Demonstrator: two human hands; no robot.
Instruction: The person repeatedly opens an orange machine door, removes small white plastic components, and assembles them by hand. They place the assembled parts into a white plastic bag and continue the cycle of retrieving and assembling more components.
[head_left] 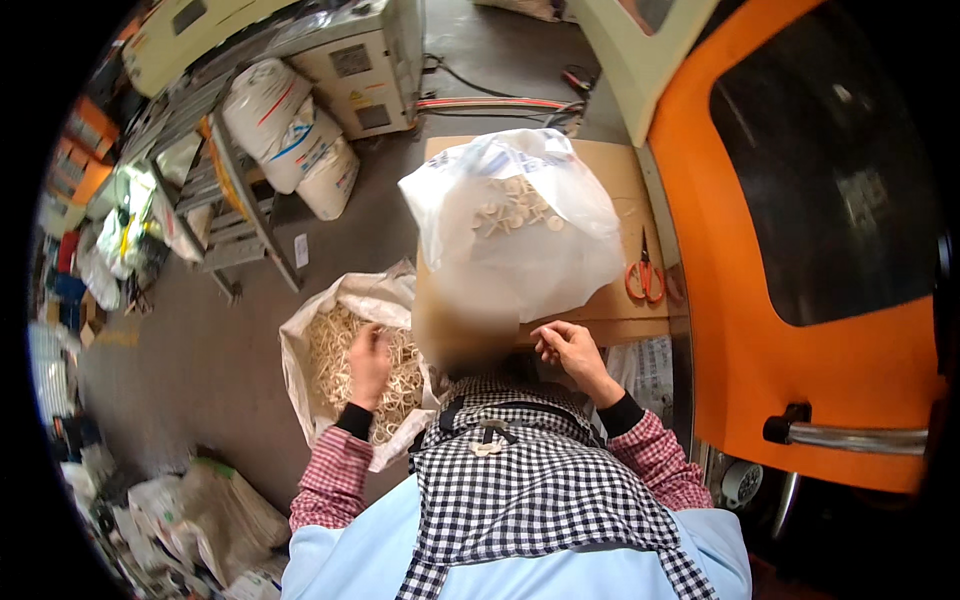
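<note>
My left hand [370, 372] hangs over an open white woven sack [296, 350] at my left. Its fingers look bent but are smeared by motion. A tangle of thin beige plastic scraps [405, 385] fills the sack. Close to the front edge of the cardboard-covered table [625, 205] is my right hand [568, 352], thumb and fingers drawn together; anything between them is too small to make out. A clear plastic bag [575, 265] lies spread on the table, with small beige parts [515, 207] in it, some round and some branched. A blurred patch covers the table's near left part.
Orange-handled scissors [645, 280] lie at the table's right. An orange machine door [690, 240] with a dark window and metal handle [860, 437] stands close on my right. Stacked white sacks [290, 135], a metal step frame [250, 195] and a machine cabinet [350, 75] are farther left; cables [490, 102] cross the floor behind.
</note>
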